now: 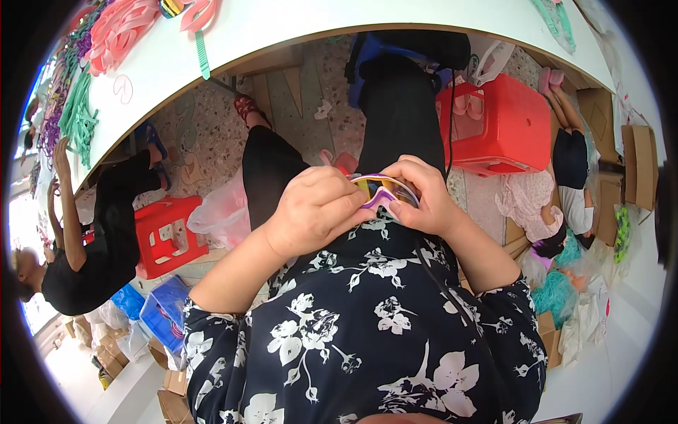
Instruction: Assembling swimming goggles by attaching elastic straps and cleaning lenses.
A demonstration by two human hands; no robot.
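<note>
Over my lap I hold a pair of goggles [382,189] with a purple and white frame and shiny yellowish lenses. My left hand [321,206] is closed on one end, its fingers covering much of that side. At the other end, my right hand [422,194] grips the rim between thumb and fingers. The nose notch shows between the two hands and faces toward me. Parts of the frame are hidden behind my fingers.
Beyond my knees curves a white table [275,28] with pink straps [121,34] and green straps [79,116] at its left. Red stools [505,127] stand on both sides. One person [106,237] sits at left; others are at right. A blue crate [166,311] lies at lower left.
</note>
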